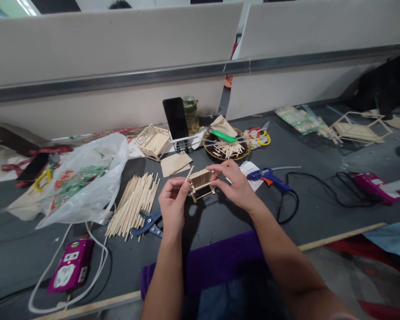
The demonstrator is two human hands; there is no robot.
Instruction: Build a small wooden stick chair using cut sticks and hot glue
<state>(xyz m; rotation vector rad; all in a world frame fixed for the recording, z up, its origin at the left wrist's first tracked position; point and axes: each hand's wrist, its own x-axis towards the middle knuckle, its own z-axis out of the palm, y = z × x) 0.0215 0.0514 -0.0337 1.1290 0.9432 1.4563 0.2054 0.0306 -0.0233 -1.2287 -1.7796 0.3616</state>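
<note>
A small frame model of wooden sticks [202, 180] is held up over the grey table, with a slatted top and thin legs. My right hand [234, 183] pinches its right end between thumb and fingers. In my left hand [173, 195], thumb and fingers are closed on a short wooden stick [190, 173], which tilts upward beside the model's left end. Whether the left fingers also touch the model, I cannot tell. Just right of my right hand lies a blue glue gun [273, 178]. Blue-handled cutters [150, 222] rest beside my left wrist.
Loose wooden sticks [133, 204] lie at the left, near a plastic bag [86, 178]. Behind my hands are a stick-built model [153, 141], a phone [175, 118], a jar [191, 114], a basket [216, 156] of cut sticks and scissors [262, 138]. Power strips [71, 266] with cords flank the workspace.
</note>
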